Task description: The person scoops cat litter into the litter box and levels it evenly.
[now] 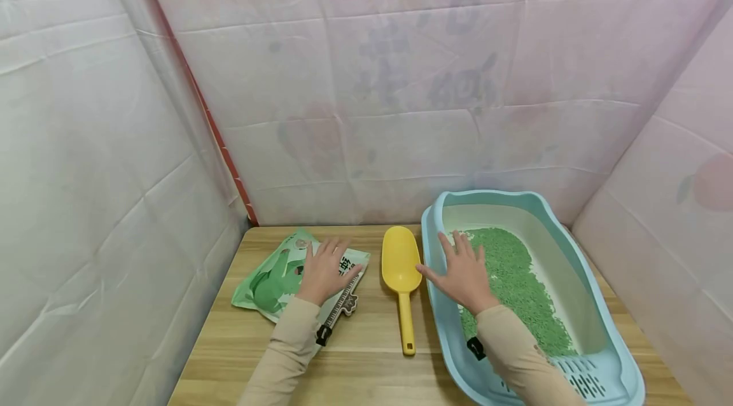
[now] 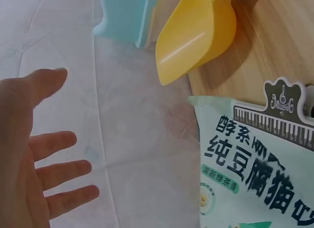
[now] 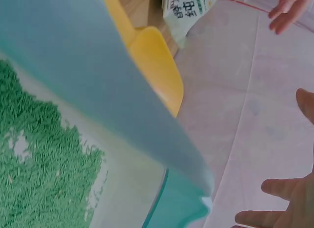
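My left hand (image 1: 326, 270), fingers spread, hovers over a green and white bag of cat litter (image 1: 275, 282). A clip (image 2: 274, 121) with a piano-key pattern lies along the bag's edge. Between the hands, a yellow scoop (image 1: 401, 259) rests on the table with its handle toward me. My right hand (image 1: 462, 275) is above the left side of a light blue litter box (image 1: 578, 253), its fingers spread and holding nothing. Green litter pellets (image 1: 509, 272) cover much of the box floor, with pale bare patches showing in the right wrist view.
The wooden table (image 1: 229, 355) runs back to a pale printed curtain (image 1: 401, 107), with more sheeting on the left and right. A slotted grate (image 1: 581, 380) forms the near end of the box. A red strip (image 1: 212, 119) runs down the left back corner.
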The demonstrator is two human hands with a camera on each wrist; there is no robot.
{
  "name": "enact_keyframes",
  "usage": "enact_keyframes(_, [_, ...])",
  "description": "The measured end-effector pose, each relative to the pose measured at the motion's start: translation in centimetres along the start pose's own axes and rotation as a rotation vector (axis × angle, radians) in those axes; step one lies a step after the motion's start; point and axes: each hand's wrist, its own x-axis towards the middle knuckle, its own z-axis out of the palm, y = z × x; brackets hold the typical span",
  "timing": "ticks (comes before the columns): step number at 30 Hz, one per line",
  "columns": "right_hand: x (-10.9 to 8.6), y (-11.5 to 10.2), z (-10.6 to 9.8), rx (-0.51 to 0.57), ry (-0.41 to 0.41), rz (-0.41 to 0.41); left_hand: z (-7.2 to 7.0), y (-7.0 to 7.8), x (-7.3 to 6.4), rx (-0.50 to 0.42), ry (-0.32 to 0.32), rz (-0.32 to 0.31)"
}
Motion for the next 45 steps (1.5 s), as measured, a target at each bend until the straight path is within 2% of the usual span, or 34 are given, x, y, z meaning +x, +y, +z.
enact_keyframes(8, [-0.9, -1.3, 0.8, 0.049, 0.109, -0.065, 1.2, -0.8, -1.6, 0.066, 0.047, 0.049])
enact_keyframes(14, [-1.5, -2.3, 1.3, 0.044, 0.090, -0.079, 2.4, -1.6, -2.8, 0.079, 0.080, 0.063])
enact_keyframes(22, [-2.1, -3.5, 2.3, 0.046, 0.098, -0.098, 3.2, -2.7, -4.5, 0.066, 0.056, 0.030])
enact_keyframes(31, [-2.6, -4.9, 3.8, 0.054, 0.112, -0.149, 4.2, -4.4, -6.8, -0.018, -0.003, -0.061])
enact_keyframes(38, [-3.1, -5.6, 4.9, 0.065, 0.113, -0.187, 3.4, -5.5, -8.8, -0.047, -0.114, -0.217])
enact_keyframes(45, [-3.7, -6.2, 5.8, 0.093, 0.039, -0.178, 2.7, -6.5, -10.6, -0.118, -0.245, -0.313])
